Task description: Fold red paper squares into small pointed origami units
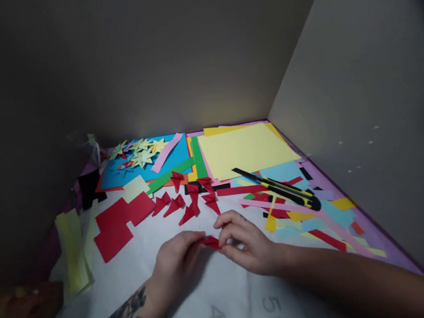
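A small folded red paper piece [211,241] is held between both hands, low in the middle of the view. My left hand [182,255] pinches its left end with fingers closed. On its right end, my right hand [243,241] closes thumb and fingertips. Just beyond the hands lie several folded red pieces [174,205], pointed at one end. Flat red paper squares [116,238] overlap to the left of them, beside a pale yellow square [136,188].
A yellow and black cutter [287,190] lies on scattered paper strips at the right. Pale yellow sheets [248,148] are stacked at the back. Paper stars [143,157] rest on a blue sheet [119,174]. Another person's blurred hand [39,307] is at the far left.
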Motion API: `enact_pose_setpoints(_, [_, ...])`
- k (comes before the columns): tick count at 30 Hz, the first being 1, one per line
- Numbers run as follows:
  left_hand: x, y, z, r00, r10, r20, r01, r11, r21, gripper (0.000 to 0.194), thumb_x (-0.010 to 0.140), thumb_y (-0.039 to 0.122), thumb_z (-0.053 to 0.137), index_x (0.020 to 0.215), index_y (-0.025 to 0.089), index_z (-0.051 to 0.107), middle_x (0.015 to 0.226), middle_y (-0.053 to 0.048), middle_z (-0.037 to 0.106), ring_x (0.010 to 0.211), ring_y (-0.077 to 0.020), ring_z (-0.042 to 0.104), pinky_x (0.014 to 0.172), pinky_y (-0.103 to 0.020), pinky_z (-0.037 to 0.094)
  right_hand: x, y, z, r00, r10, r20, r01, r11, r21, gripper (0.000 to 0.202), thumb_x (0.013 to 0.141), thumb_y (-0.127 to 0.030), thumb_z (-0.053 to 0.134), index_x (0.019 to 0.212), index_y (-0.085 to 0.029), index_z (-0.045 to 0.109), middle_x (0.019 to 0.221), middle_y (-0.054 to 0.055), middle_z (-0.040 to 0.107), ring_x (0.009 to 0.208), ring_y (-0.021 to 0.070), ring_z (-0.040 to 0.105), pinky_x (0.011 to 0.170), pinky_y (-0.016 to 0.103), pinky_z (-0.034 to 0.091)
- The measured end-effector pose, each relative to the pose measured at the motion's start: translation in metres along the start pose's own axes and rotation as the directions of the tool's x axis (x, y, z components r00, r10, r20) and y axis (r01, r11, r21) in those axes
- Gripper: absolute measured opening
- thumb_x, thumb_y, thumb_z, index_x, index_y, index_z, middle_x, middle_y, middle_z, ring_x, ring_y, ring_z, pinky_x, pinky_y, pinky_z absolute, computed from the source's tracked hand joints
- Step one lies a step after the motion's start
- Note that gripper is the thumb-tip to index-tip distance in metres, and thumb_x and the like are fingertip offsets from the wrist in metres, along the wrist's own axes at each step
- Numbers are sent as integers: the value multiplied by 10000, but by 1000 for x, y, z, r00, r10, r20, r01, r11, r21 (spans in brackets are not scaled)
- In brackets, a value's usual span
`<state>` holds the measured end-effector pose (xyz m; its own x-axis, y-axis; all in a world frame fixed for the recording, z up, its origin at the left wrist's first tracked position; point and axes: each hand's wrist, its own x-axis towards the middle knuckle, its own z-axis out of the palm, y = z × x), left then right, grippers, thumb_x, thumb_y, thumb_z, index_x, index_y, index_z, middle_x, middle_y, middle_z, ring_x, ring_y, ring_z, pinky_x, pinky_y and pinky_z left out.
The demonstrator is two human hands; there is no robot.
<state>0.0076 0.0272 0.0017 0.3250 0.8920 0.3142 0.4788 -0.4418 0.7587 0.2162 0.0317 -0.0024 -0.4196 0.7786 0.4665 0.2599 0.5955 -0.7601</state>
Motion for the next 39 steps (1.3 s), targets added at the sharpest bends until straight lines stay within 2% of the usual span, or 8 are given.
enact_pose_setpoints(5, [4, 4, 5, 948, -318, -18, 310, 935, -175, 53, 796, 249, 605, 811, 200, 617, 792, -19, 696, 703, -155, 646, 652, -243, 503, 2, 3, 1, 987, 158, 9, -158, 981, 108, 66, 785, -137, 569, 779, -202, 563, 964, 74, 581, 864, 163, 588, 651, 248, 487])
enact_pose_setpoints(11, [8, 6, 10, 885, -462, 48, 455, 841, -293, 143, 763, 265, 624, 716, 178, 521, 605, 36, 568, 561, -107, 504, 529, -206, 397, 4, 10, 5, 898, 439, 41, -433, 862, 264, 73, 772, -158, 585, 751, -189, 523, 820, 19, 623, 718, 126, 580, 631, 240, 468])
enact_pose_setpoints(15, [7, 6, 14, 873, -477, 103, 481, 808, -340, 180, 758, 285, 639, 746, 174, 497, 619, 41, 532, 570, -98, 472, 534, -205, 369, 2, 12, 7, 866, 499, 22, -488, 836, 250, 87, 760, -162, 586, 777, -193, 507, 742, -19, 568, 656, 108, 542, 602, 224, 449])
enact_pose_setpoints(22, [11, 12, 18, 873, -443, 204, 480, 705, -522, 392, 708, 280, 706, 971, 199, 428, 851, -10, 624, 786, -148, 589, 694, -257, 445, 1, 9, 12, 879, 477, 13, -465, 851, 244, 168, 740, -136, 569, 825, -214, 447, 741, -33, 548, 639, 103, 539, 593, 223, 446])
enact_pose_setpoints(32, [18, 19, 13, 802, -542, 249, 569, 568, -595, 371, 687, 251, 709, 911, 205, 417, 665, 64, 565, 558, -74, 513, 525, -185, 387, -1, 11, 8, 894, 448, -9, -435, 873, 220, 121, 820, -176, 517, 873, -221, 419, 720, -37, 532, 622, 98, 531, 562, 203, 433])
enact_pose_setpoints(34, [20, 20, 12, 785, -569, 244, 580, 538, -611, 379, 675, 249, 721, 903, 203, 422, 672, 61, 575, 566, -78, 530, 533, -189, 402, -1, 12, 3, 928, 367, -61, -357, 925, 128, 93, 832, -158, 500, 867, -220, 441, 715, -26, 537, 628, 109, 536, 574, 219, 445])
enact_pose_setpoints(36, [21, 20, 12, 777, -584, 234, 580, 520, -628, 372, 667, 252, 733, 879, 197, 432, 660, 61, 578, 568, -82, 546, 544, -194, 412, 0, 11, -1, 982, 174, -79, -176, 984, -25, 87, 829, -139, 506, 867, -217, 496, 755, 6, 565, 699, 139, 556, 643, 268, 470])
enact_pose_setpoints(39, [20, 18, 14, 782, -557, 279, 571, 462, -679, 387, 659, 278, 751, 870, 193, 438, 629, 55, 589, 558, -95, 564, 557, -216, 433, 2, 10, -3, 996, -91, -2, 89, 976, -198, 137, 822, -144, 544, 927, -224, 579, 897, 62, 609, 847, 189, 569, 758, 341, 482])
